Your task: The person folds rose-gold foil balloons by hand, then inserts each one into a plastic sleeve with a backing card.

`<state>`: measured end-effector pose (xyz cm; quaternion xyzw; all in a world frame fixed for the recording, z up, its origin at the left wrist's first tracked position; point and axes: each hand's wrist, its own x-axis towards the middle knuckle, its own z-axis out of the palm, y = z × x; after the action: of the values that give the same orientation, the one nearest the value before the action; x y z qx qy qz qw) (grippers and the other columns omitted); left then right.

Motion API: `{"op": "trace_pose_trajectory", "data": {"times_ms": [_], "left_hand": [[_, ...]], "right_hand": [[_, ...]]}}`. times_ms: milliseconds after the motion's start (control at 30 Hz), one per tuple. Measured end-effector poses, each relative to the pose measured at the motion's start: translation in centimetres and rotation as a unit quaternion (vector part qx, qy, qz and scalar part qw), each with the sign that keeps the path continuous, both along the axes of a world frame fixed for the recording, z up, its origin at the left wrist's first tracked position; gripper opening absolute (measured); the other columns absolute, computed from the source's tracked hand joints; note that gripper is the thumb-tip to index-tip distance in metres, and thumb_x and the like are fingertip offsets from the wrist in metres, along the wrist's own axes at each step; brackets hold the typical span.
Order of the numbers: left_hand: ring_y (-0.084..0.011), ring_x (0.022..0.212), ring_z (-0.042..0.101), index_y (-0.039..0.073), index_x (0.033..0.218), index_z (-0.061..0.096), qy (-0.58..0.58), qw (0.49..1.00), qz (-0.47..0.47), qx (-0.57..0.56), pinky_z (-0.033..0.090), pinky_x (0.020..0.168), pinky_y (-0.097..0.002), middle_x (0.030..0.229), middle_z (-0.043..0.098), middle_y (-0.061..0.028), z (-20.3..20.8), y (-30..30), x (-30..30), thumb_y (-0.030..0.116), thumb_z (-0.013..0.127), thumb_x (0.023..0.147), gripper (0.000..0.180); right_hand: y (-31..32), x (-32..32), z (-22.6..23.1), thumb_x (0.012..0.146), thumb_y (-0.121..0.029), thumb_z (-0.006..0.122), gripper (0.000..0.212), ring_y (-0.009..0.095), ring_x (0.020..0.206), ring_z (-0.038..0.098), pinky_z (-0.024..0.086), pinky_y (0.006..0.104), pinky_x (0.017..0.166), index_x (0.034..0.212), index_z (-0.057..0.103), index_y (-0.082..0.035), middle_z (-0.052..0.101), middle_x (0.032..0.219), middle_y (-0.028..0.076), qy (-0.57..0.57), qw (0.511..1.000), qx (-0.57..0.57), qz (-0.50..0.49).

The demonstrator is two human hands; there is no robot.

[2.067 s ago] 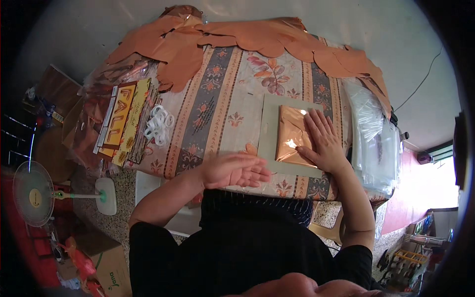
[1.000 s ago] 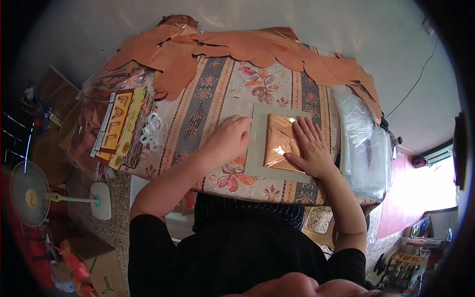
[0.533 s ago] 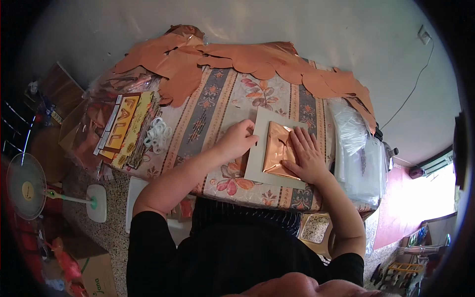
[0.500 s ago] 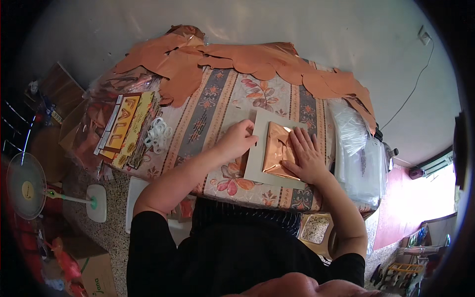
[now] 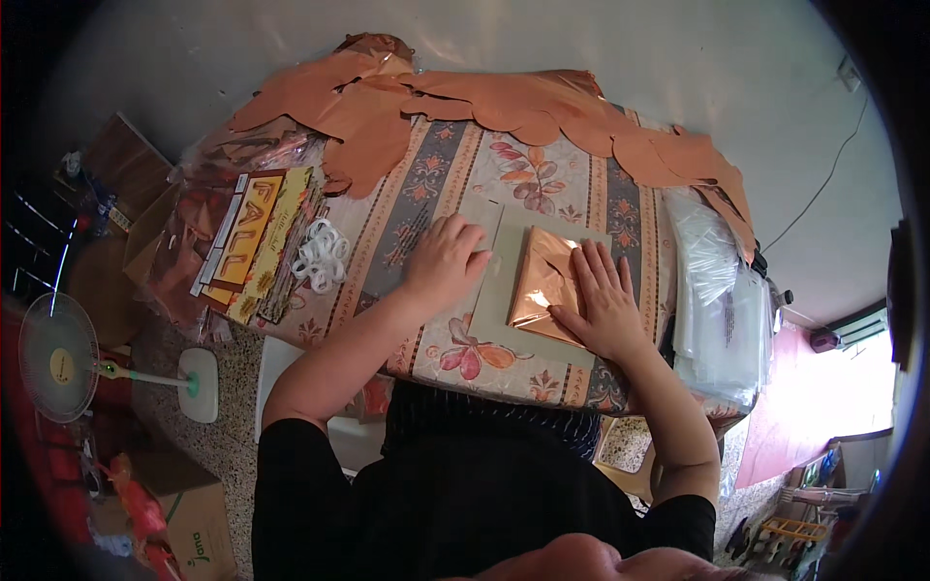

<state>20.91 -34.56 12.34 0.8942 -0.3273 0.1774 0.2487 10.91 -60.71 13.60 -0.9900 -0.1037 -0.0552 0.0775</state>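
Note:
A folded copper-coloured foil packet [image 5: 545, 283] lies on a grey card sheet [image 5: 496, 315] near the table's front edge. Flat across the packet's right side rests my right hand [image 5: 608, 302], open, fingers stretched and thumb out. My left hand [image 5: 444, 263] is beside the card's left edge, fingers curled in. A thin greyish flap [image 5: 481, 215] shows by its fingertips; whether it belongs to the card, and what the fingers pinch, I cannot make out.
Copper-coloured sheets with scalloped edges [image 5: 523, 107] drape along the table's back. Left stand a stack of printed autumn signs [image 5: 254, 242] and white ribbon loops [image 5: 320, 256]. Clear plastic bags [image 5: 722, 320] are piled right. A fan [image 5: 60, 358] stands beside the table, which has a patterned cloth [image 5: 542, 174].
My left hand has moved a little left, away from the card's edge, and turned its knuckles upward. My right hand stays on the foil packet. The whole view has shifted slightly.

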Motion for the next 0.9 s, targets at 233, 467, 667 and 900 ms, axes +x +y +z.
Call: {"op": "trace_pose_trajectory", "data": {"times_ms": [233, 467, 667, 900], "left_hand": [[-0.0305, 0.093, 0.058, 0.003, 0.101, 0.059, 0.019, 0.997, -0.033, -0.068, 0.048, 0.082, -0.0402, 0.096, 0.057, -0.0117, -0.4, 0.1, 0.4, 0.009, 0.066, 0.084, 0.019], [-0.0256, 0.082, 0.063, 0.001, 0.104, 0.058, 0.089, 0.986, -0.034, -0.135, 0.052, 0.072, -0.0355, 0.093, 0.06, -0.0119, 0.1, 0.0, 0.5, 0.001, 0.06, 0.086, 0.018], [-0.0337, 0.087, 0.062, 0.004, 0.102, 0.059, 0.101, 0.985, -0.023, -0.139, 0.05, 0.077, -0.0427, 0.095, 0.063, -0.0132, 0.7, -1.0, 0.1, 0.002, 0.061, 0.082, 0.02], [-0.0342, 0.085, 0.063, 0.002, 0.103, 0.056, 0.049, 0.996, -0.043, -0.061, 0.051, 0.073, -0.0419, 0.096, 0.061, -0.0161, 1.3, -1.0, 0.0, 0.001, 0.059, 0.084, 0.019]], "right_hand": [[0.0, 0.1, -0.5, 0.088, -0.062, 0.051, 0.089, 0.035, 0.147, 0.019, 0.01, 0.0542, 0.118, 0.15, 0.028, -0.002, 0.025, 0.157, 0.019, 0.0, 1.0, 0.007, 0.005], [0.0, -0.1, -0.2, 0.089, -0.063, 0.05, 0.089, 0.035, 0.147, 0.019, 0.01, 0.0541, 0.118, 0.15, 0.028, -0.002, 0.025, 0.157, 0.019, -0.002, 1.0, 0.001, 0.003], [0.0, 0.0, -0.3, 0.088, -0.062, 0.051, 0.088, 0.035, 0.147, 0.02, 0.011, 0.0543, 0.118, 0.15, 0.029, -0.002, 0.027, 0.156, 0.02, -0.01, 1.0, 0.003, 0.004], [0.1, 0.1, 0.0, 0.088, -0.058, 0.054, 0.088, 0.034, 0.148, 0.018, 0.009, 0.0507, 0.119, 0.151, 0.027, -0.004, 0.025, 0.157, 0.018, 0.003, 1.0, -0.004, -0.003]]}}
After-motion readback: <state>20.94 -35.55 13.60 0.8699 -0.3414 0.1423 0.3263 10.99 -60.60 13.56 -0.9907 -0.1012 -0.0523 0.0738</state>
